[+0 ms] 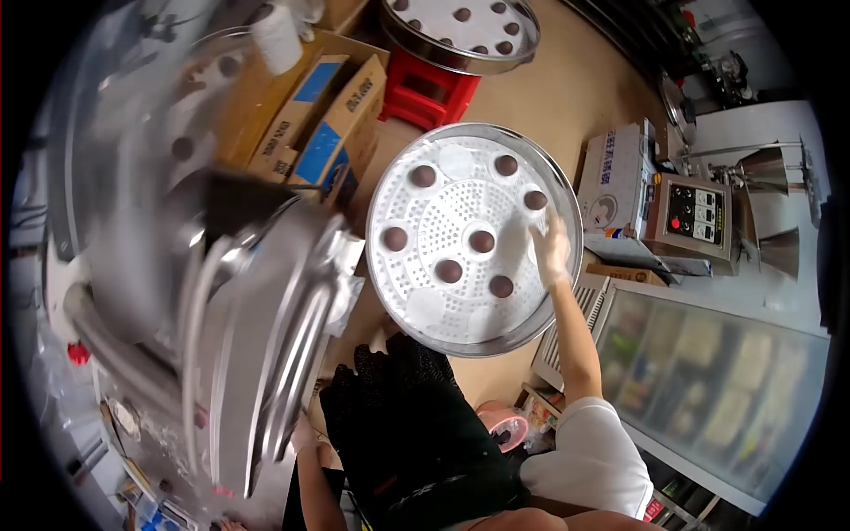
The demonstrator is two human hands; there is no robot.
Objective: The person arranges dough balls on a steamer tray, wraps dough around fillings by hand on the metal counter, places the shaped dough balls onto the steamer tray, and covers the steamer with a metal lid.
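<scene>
A round metal steamer tray (574, 252) with a white perforated liner (425, 301) lies in front of me. Several brown dough balls, one of them (482, 241) near the middle, are spread over it. My right hand (553, 250) reaches over the tray's right side, just below a ball (535, 200). It seems to wear a thin clear glove; thumb and fingers look apart, nothing visible between them. Low on the left, my left hand (305, 436) is beside the edge of a large metal machine (274, 345); its fingers are mostly hidden.
A second tray of balls (460, 55) rests on a red stool (431, 88) at the back. Cardboard boxes (354, 111) stand behind the machine. To the right are a control box with a red button (695, 212) and a glass-topped freezer (708, 372). A pink basket (503, 425) sits below.
</scene>
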